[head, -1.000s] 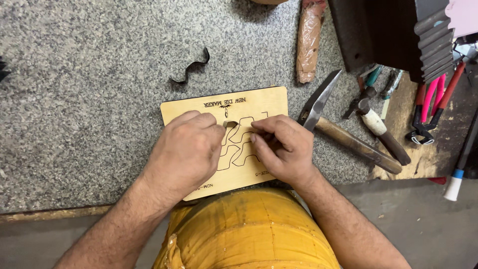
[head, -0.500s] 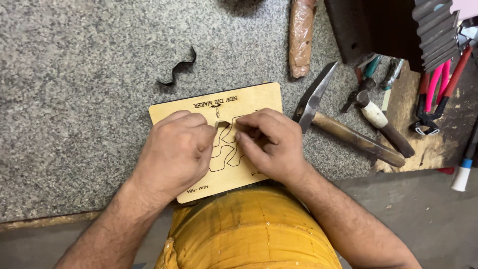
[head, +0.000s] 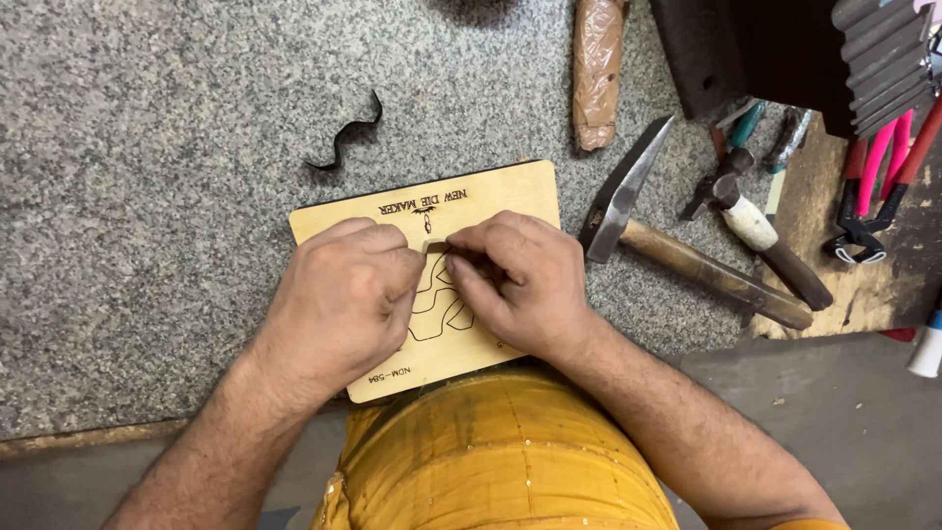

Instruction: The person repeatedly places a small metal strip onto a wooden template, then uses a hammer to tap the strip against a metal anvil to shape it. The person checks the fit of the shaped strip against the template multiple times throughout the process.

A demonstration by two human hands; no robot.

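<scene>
**Both hands on the board**

I see the left hand [head: 339, 299] and right hand [head: 520, 280] curled, fingertips pinched together at the board's [head: 491, 196] cut groove; what they grip I cannot tell. The board lies flat on the counter [head: 147, 147], a hammer [head: 677, 250] just beside it, a wavy strip [head: 343, 137] near.

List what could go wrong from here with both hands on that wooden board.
1. The left hand and right hand pinch fingertips at the cut slot in the wooden board; a slip might nick a finger.
2. The hammer lies close beside the right hand; a sideways nudge may knock it.
3. The loose wavy black strip lies apart on the stone surface and might get lost.
</scene>
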